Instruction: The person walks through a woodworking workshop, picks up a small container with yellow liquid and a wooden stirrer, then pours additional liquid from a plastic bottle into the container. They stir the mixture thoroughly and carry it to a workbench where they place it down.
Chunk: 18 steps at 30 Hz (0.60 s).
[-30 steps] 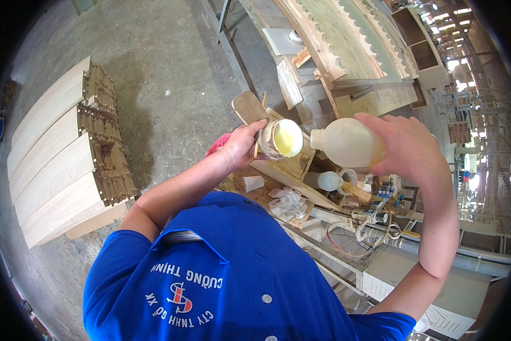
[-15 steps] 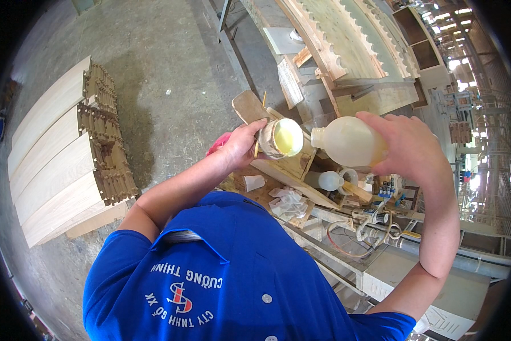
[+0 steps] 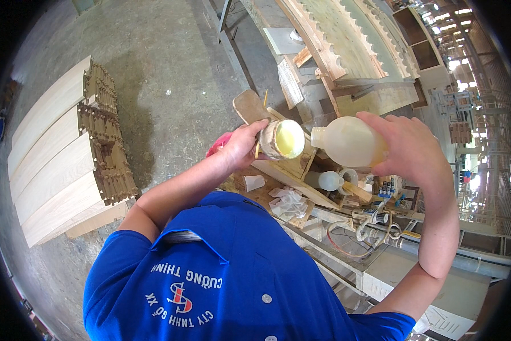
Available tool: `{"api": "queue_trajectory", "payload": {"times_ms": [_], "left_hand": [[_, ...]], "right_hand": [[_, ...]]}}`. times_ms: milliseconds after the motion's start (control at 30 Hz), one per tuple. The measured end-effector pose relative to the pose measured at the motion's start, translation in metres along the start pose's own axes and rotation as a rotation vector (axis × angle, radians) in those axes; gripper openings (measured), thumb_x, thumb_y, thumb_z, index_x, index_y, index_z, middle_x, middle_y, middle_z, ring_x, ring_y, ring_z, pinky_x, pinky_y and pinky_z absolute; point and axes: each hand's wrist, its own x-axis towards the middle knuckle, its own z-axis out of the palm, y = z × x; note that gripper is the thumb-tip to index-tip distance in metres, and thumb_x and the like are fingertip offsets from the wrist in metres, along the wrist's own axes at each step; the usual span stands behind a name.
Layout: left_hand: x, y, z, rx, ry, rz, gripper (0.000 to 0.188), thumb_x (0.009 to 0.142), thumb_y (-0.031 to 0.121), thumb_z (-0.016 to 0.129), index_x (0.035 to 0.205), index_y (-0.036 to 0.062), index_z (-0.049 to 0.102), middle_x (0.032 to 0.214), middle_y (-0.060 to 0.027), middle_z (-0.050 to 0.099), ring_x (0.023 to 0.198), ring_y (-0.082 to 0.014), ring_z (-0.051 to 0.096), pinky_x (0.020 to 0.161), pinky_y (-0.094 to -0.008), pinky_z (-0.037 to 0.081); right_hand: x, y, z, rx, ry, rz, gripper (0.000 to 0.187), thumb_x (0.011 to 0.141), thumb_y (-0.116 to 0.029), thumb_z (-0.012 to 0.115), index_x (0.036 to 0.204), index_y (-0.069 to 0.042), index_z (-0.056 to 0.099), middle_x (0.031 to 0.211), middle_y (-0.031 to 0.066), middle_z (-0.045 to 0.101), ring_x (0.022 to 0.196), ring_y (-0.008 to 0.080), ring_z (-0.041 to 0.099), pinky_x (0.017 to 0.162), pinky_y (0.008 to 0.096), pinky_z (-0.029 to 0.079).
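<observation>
My left hand (image 3: 245, 143) is wrapped round a crusted cup (image 3: 271, 140), its mouth facing the bottle. Pale yellow liquid (image 3: 288, 141) shows inside. Gripped in my right hand (image 3: 406, 145) is a translucent plastic bottle (image 3: 349, 141), tipped on its side with its open neck pointing left at the cup. A small gap separates neck and cup rim; whether liquid runs between them I cannot tell. Behind the cup is a flat brown wooden paddle-like piece (image 3: 249, 107). Something pink (image 3: 218, 144) shows beside my left wrist.
Stacked pale boards with notched ends (image 3: 56, 153) stand on the floor at left. Below my right hand are a second translucent bottle (image 3: 329, 181), crumpled white paper (image 3: 288, 203) and a white cup (image 3: 254, 182). A bench with scalloped wooden strips (image 3: 358, 42) lies beyond; hoses and fittings (image 3: 375, 219) are at right.
The cup has shifted very slightly to the right. Both hands keep their hold, and the bottle stays nearly in place.
</observation>
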Motion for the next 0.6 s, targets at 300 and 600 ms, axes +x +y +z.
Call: {"api": "queue_trajectory", "payload": {"times_ms": [300,600], "left_hand": [[-0.0031,0.0003,0.0024,-0.009,-0.066,0.050,0.037,0.093,0.026,0.043,0.116,-0.0028,0.045,0.105,-0.0145,0.060,0.089,-0.0259,0.064,0.071,-0.0458,0.057],[-0.0036,0.0004,0.0029,-0.012,-0.083,0.058,0.037,0.093,0.026,0.043,0.116,-0.0030,0.044,0.105,-0.0151,0.059,0.089,-0.0260,0.064,0.069,-0.0446,0.057]], "right_hand": [[-0.0019,0.0019,0.0020,0.011,0.027,-0.019,0.076,0.058,-0.015,0.074,0.128,-0.021,0.045,0.098,0.0075,0.062,0.091,0.0265,0.059,0.086,0.0355,0.045],[-0.0034,0.0013,0.0031,0.003,0.068,-0.028,0.076,0.057,-0.016,0.075,0.127,-0.023,0.046,0.096,0.0074,0.062,0.089,0.0261,0.060,0.083,0.0354,0.047]]}}
